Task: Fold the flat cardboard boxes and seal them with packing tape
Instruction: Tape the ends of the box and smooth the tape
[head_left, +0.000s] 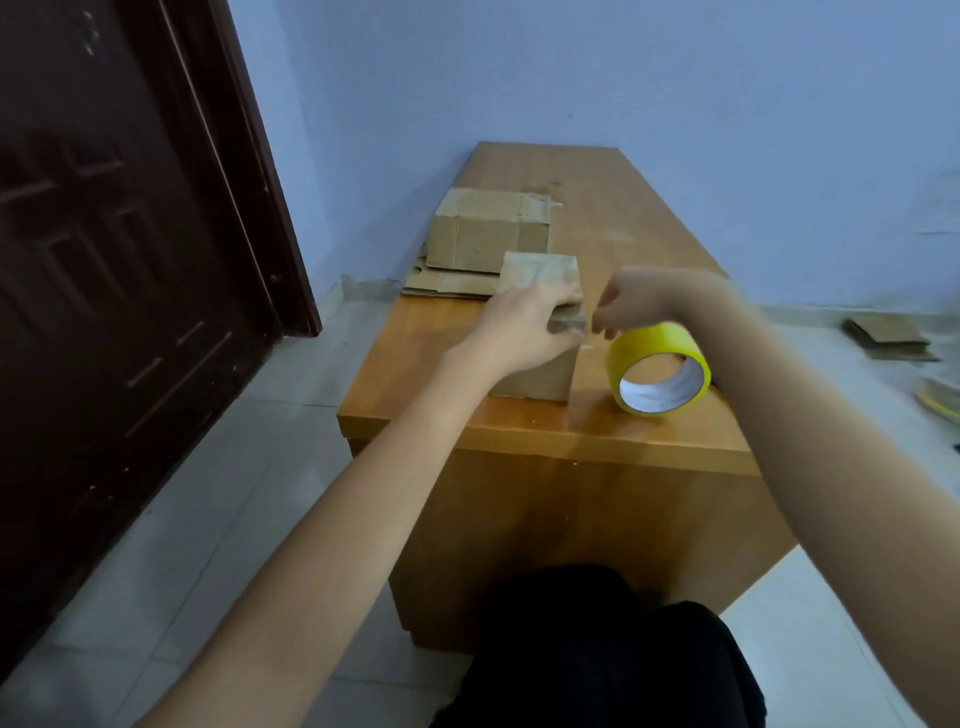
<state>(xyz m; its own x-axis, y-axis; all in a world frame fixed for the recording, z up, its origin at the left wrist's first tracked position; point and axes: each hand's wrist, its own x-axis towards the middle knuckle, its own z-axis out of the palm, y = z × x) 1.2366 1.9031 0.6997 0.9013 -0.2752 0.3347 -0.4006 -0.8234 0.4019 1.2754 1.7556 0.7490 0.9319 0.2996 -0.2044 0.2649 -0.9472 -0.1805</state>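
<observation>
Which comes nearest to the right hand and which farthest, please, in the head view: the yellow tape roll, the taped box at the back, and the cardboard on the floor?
From the right hand:
1. Yellow tape roll, just below it.
2. Taped box, back left on the table.
3. Floor cardboard, far right.

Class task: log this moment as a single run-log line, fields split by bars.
left hand holds small box | right hand pinches near box edge | tape roll on table | second box behind
</observation>
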